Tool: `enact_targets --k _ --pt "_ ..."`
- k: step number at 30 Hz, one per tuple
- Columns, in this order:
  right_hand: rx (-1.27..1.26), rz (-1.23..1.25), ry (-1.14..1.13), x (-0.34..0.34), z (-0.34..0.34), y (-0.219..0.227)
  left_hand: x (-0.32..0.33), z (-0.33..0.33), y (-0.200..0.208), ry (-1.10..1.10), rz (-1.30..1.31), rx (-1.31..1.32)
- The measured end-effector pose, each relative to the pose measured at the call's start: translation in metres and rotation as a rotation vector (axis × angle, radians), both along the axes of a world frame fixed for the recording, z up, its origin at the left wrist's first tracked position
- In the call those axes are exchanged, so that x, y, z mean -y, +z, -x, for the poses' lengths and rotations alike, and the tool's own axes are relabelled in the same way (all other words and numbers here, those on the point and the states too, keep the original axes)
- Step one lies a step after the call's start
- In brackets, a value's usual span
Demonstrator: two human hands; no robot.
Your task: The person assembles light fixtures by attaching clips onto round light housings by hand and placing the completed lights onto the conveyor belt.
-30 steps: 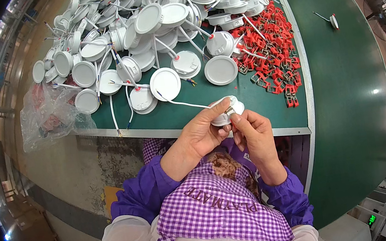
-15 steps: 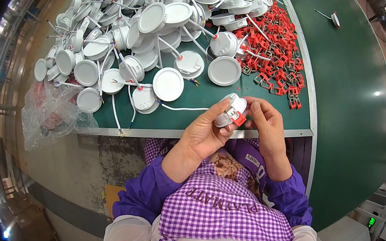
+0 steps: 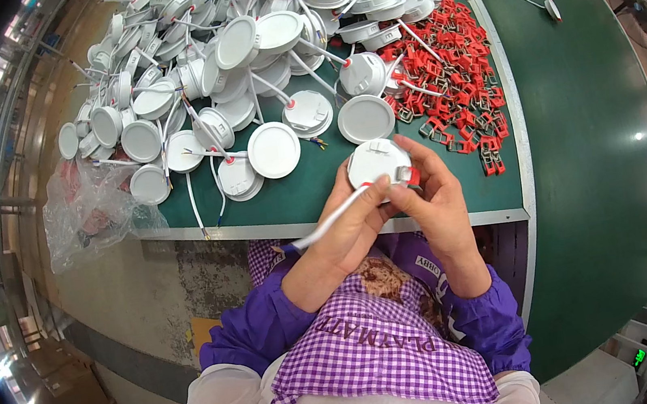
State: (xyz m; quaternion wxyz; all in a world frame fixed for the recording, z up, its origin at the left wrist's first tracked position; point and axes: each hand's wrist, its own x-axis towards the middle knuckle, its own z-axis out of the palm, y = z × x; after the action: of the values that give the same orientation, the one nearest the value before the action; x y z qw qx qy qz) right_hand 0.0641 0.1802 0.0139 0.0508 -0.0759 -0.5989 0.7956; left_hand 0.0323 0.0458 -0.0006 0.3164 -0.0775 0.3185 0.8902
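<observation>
Between both hands, just over the table's front edge, is a round white downlight [image 3: 374, 164], its back turned up. My left hand [image 3: 347, 223] is closed on its near left side, by the base of the white cable [image 3: 330, 224], which trails to the lower left. My right hand [image 3: 439, 199] grips the right side, its thumb below a red spring clip [image 3: 412, 176] fitted on the rim. The fingers under the light are partly hidden. Just beyond lies another downlight [image 3: 366, 119], its plain face up.
A big heap of white downlights [image 3: 237, 42] with cables covers the back of the green table [image 3: 314, 191]. Red metal-sprung clips [image 3: 453, 70] are piled at right. A clear plastic bag [image 3: 95, 207] lies at the left edge. On the right, a green conveyor belt [image 3: 583, 127] carries a few lights.
The held downlight has turned from its side to back up, and its cable has swung from beyond the left hand to its near side. My right hand has closed on the rim.
</observation>
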Motion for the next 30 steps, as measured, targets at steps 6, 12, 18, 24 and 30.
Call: enact_targets --k 6,12,18,24,30 --pt "0.010 0.179 0.074 -0.038 0.002 0.012 0.045 0.024 0.001 -0.425 0.137 -0.415" --pt "-0.012 -0.663 0.449 -0.035 0.004 0.040 0.036 0.028 0.027 -0.450 0.589 -0.750" --pt "-0.325 -0.534 0.043 -0.027 -0.006 0.023 0.045 0.021 0.002 -0.228 0.375 -0.740" --pt "-0.274 -0.615 0.115 -0.020 -0.018 0.016 0.044 0.023 0.001 -0.159 0.353 -0.901" --pt "-0.354 -0.778 0.096 -0.017 -0.019 0.015 0.049 0.024 0.016 -0.161 0.625 -1.184"
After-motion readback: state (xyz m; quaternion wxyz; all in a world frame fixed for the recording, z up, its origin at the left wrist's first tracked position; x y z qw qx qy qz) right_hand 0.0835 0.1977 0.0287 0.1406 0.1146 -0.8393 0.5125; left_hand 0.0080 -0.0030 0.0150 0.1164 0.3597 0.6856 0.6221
